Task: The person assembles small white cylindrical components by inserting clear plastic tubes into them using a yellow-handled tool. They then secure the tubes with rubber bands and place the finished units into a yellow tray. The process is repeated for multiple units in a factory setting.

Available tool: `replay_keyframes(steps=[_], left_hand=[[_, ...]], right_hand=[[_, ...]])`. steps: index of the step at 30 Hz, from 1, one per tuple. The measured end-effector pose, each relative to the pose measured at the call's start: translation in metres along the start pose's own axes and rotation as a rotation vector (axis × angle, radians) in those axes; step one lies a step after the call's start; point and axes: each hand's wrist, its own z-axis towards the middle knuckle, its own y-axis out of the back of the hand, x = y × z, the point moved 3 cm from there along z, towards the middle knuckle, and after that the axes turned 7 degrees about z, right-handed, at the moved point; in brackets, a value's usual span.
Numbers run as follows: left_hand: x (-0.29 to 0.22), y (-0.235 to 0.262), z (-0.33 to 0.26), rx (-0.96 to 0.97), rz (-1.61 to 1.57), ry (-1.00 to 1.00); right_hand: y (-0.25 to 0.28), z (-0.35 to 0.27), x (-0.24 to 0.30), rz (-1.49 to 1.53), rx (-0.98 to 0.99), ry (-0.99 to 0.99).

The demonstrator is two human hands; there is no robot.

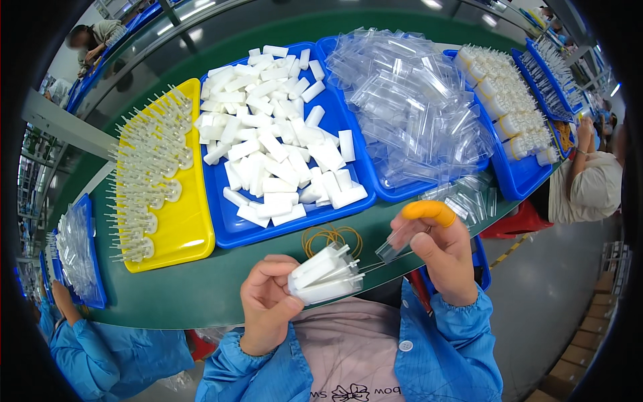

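Head view
Left hand (268,305): comes up from the near edge, fingers curled, pinching a bundle of white plastic pieces (325,273) by its left end.
Bundle: tilted, pointing right and slightly far, above the green table (201,285).
Right hand (439,251): raised, wrist bent, an orange finger cot (429,210) on the forefinger; thumb and fingers pinch a clear sleeve (395,246).
Sleeve: just right of the bundle, its open end facing it.
Rubber bands (331,238): on the table just beyond the hands.
Far left: yellow tray (194,228) of clear pieces.
Far middle: blue tray (231,231) of white pieces.
Far right: heap of clear sleeves (415,107).
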Motion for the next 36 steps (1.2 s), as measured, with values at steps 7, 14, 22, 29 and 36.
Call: replay_keyframes(steps=[7,14,22,29,36], left_hand=[[0.001,-0.007,-0.003,0.087,0.212,-0.139],[-0.004,-0.012,-0.006,0.086,0.586,-0.330],[-0.012,-0.023,-0.007,0.132,0.845,-0.501],[-0.009,-0.028,-0.006,0.107,0.868,-0.562],[-0.011,-0.034,-0.004,0.100,0.906,-0.551]], right_hand=[[0.006,-0.004,-0.004,0.086,-0.072,0.032],[0.007,-0.007,-0.007,-0.076,-0.233,0.105],[0.007,-0.004,-0.013,-0.054,-0.270,0.077],[0.000,0.003,-0.016,-0.080,-0.285,0.131],[-0.008,0.001,-0.017,-0.183,-0.252,0.144]])
